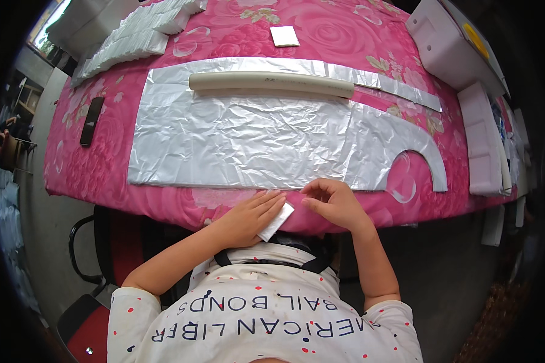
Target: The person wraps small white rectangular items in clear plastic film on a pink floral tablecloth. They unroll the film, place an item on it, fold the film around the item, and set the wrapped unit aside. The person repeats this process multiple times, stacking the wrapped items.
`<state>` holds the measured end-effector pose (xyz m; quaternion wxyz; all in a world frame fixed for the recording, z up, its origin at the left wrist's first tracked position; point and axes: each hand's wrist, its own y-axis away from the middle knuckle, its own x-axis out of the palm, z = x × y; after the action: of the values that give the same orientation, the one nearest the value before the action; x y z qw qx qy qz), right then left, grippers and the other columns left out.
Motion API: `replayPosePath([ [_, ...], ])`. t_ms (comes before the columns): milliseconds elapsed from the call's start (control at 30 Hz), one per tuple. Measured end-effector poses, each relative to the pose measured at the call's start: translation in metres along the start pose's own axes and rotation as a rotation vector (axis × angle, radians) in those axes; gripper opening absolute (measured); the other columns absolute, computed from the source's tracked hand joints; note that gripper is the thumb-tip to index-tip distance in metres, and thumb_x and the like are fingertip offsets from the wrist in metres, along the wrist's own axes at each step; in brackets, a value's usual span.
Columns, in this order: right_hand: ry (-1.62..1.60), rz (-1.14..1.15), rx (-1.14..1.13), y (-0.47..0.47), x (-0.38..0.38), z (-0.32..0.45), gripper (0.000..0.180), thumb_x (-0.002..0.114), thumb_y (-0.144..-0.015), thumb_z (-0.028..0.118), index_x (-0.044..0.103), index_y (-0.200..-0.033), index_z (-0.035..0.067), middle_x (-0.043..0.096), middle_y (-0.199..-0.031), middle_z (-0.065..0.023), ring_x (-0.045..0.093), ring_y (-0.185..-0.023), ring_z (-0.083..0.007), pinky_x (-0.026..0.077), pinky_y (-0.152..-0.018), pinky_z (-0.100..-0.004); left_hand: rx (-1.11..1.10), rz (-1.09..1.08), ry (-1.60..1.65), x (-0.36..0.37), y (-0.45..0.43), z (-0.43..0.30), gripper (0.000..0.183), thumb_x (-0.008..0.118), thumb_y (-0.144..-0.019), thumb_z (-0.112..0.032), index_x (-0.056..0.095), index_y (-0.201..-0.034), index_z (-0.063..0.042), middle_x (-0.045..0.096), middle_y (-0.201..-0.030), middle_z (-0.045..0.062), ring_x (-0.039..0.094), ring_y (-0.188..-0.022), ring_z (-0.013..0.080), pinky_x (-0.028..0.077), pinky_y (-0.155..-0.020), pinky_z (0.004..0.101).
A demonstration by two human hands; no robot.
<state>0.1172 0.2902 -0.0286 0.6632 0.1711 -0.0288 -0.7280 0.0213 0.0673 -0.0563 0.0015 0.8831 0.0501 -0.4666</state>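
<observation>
My left hand (pixel 250 217) lies flat, fingers together, over a small folded white plastic packet (pixel 277 223) at the table's near edge. Part of the packet is hidden under the palm. To its right, my right hand (pixel 334 204) has curled fingers, with the thumb apart from the index finger and nothing visible between them. Its fingertips are by the near edge of a flat pile of shiny, creased plastic bags (pixel 254 140). A curved cut-out shapes the pile's right end. Across the far part of the bags rests a pale plastic pipe (pixel 272 85).
Pink floral cloth (pixel 227 31) covers the table. One folded packet (pixel 284 36) lies beyond the pipe; rows of packets (pixel 131 41) stand far left. A dark narrow block (pixel 91 121) sits left. White foam boxes (pixel 483 140) line the right side. A red-and-black chair (pixel 88 326) is lower left.
</observation>
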Motion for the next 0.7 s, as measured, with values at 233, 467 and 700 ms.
replayPosePath([
  [233, -0.127, 0.098, -0.300, -0.008, 0.025, 0.018, 0.048, 0.077, -0.067, 0.017, 0.061, -0.112, 0.008, 0.055, -0.114, -0.0038, 0.052, -0.097, -0.0129, 0.042, -0.078, -0.0253, -0.503, -0.053, 1.365, -0.020, 0.018, -0.025, 0.044, 0.036, -0.097, -0.027, 0.036, -0.133, -0.001, 0.047, -0.125, 0.010, 0.042, -0.116, 0.0154, 0.033, -0.098, 0.0319],
  [467, -0.299, 0.247, -0.180, -0.019, 0.023, 0.021, 0.022, 0.072, -0.070, 0.004, 0.069, -0.092, 0.004, 0.062, -0.096, -0.0068, 0.057, -0.088, -0.0149, 0.044, -0.078, -0.0268, -0.406, -0.050, 1.813, -0.017, 0.021, -0.016, 0.044, 0.037, -0.097, -0.030, 0.041, -0.131, -0.002, 0.052, -0.118, 0.007, 0.046, -0.108, 0.0137, 0.037, -0.093, 0.0308],
  [700, -0.383, 0.095, -0.062, -0.028, 0.026, 0.017, 0.013, 0.069, -0.076, 0.005, 0.068, -0.089, 0.002, 0.063, -0.088, -0.0035, 0.056, -0.078, -0.0094, 0.045, -0.070, -0.0227, -0.538, -0.504, 1.112, -0.033, 0.004, -0.018, 0.036, 0.062, -0.084, -0.006, 0.050, -0.116, 0.001, 0.056, -0.110, 0.010, 0.056, -0.099, 0.0138, 0.047, -0.083, 0.0266],
])
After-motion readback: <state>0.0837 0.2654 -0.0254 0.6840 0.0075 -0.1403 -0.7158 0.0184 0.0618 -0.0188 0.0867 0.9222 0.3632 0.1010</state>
